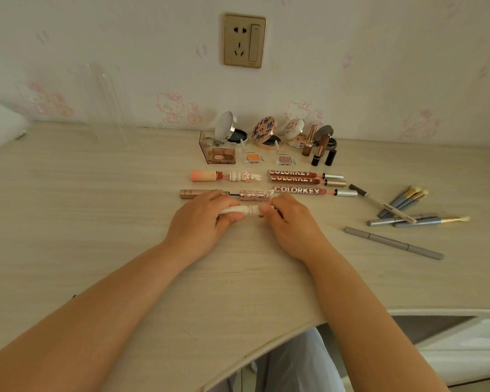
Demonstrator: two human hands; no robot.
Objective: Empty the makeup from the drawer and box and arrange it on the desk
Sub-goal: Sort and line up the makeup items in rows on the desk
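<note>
Pale wallpaper with pink cartoon cats backs a light wood-grain desk, and a gold wall socket sits above the far middle. Both hands meet near the centre of the desk over a small white tube lying crosswise. The left hand curls its fingers round the tube's left end, thumb underneath; the right hand pinches the right end between thumb and fingertips. The tube's middle shows between them, just above the desk surface or resting on it; I cannot tell which.

Just beyond the hands lies a rose-gold mascara, pulled apart with its wand showing. To its right are 3 COLORKEY lip glosses in parallel, each opened with its silver cap drawn out to the right. Farther left of those lies a pink tube with a white bunny cap.

Along the far row stand 3 open compacts, propped upright, with a brown eyeshadow palette and 2 small single pans in front. Right of them are several lipsticks, upright and uncapped.

At the right, well apart from the hands, lie a fan of blue-handled brushes, a white pencil across them, and a grey pen nearer. A clear acrylic stand rises at the far left.
</note>
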